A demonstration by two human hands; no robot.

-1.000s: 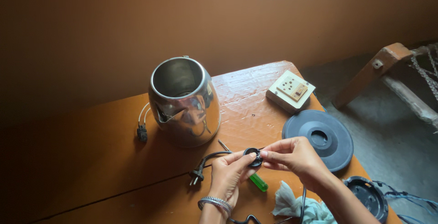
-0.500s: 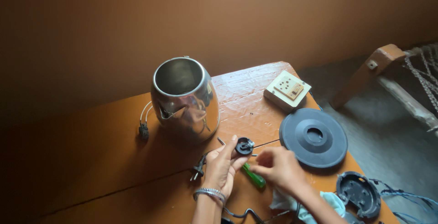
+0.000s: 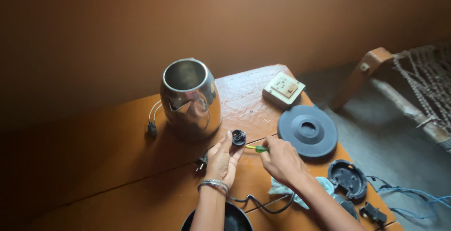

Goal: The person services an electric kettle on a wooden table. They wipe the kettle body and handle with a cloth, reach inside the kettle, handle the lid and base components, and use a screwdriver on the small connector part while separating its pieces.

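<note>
Connector [image 3: 238,137] pinched in left hand [image 3: 222,160] near frame centre, right hand [image 3: 282,159] gripping what looks like a green screwdriver [image 3: 260,148] — one slip jabs a fingertip.

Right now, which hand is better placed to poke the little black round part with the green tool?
The right hand: it already holds the green screwdriver, tip aimed at the black round part. The left hand is busy steadying that part.

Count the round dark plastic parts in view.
3 clearly: small one in the left hand, large disc beside the switchboard, cup-shaped one near the table's right edge. Another, cropped, at bottom; some may be hidden.
</note>
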